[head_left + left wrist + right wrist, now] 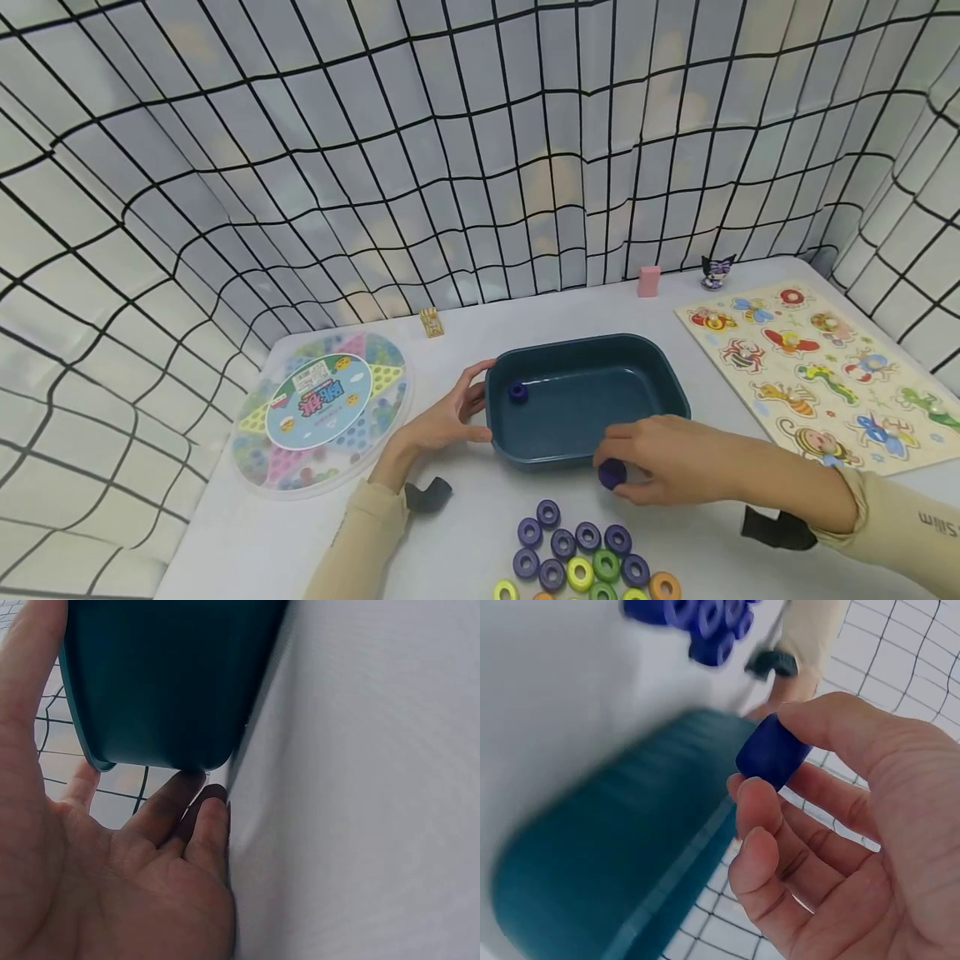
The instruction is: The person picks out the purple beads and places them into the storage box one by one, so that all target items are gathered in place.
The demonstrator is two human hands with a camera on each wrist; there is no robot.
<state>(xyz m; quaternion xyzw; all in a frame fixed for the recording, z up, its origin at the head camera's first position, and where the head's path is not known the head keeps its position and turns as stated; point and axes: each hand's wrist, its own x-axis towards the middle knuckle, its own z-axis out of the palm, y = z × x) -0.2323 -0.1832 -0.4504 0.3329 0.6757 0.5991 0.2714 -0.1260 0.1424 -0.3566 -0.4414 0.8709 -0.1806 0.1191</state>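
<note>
The right hand (658, 457) pinches a purple ring (612, 476) between thumb and fingertips, just outside the near rim of the tub (592, 408). With the tub as the dial's centre and 12 at the net, that ring sits at 5 o'clock and the hand at 4. The left hand (442, 423) is at 9, thumb and fingers spread wide, touching the end wall; the left wrist view shows fingertips against it.

Inside the tub, a second ring (513, 397), also purple, lies toward the 9 o'clock end. Outside at 6, loose rings (589, 548) lie grouped on the white table (465, 558): mostly purple, with yellow, green and orange nearest the person.

Farther out, a round game (321, 404) lies at 9, past the left hand, and an insect puzzle (843, 375) at 3. A gold trinket (431, 322) is at 10, a pink block (648, 282) at 1, a figurine (716, 272) between 1 and 2. The black-lined net (517, 167) rises behind at 12.
</note>
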